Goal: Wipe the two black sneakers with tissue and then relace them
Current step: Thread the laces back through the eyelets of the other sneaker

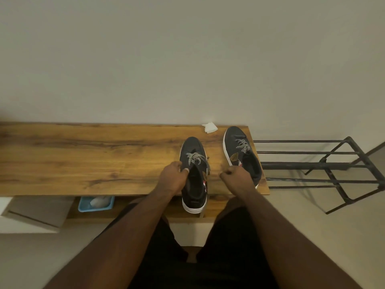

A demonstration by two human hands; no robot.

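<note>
Gripping the collar of the near sneaker [194, 176], the left hand [174, 178] is seen with its fingers curled round the shoe's left side just beside the checked lace [194, 158], thumb tucked toward the opening. The right hand [237, 177] is clenched between the two shoes, and a lace end seems to be pinched in it, though the strand itself is too thin to be made out, so that cannot be said for certain. Relacing is judged to be the step in hand: a crumpled tissue [210, 127] is laid aside by the wall, and only the lowest eyelets are crossed on both shoes. A steady hold on the collar and a feed of the lace tip through the next open eyelet would be called for next. The far sneaker [242, 153] is set at the right end of the bench [93, 159], its side close to the end edge, beside a black metal rack [333, 163]. The near sneaker's heel is hung out past the front edge of the bench, so a hard tug could tip it off. Plenty of bare wood is left to the left for sliding either shoe. A blue tray [95, 204] is tucked beneath the bench.
</note>
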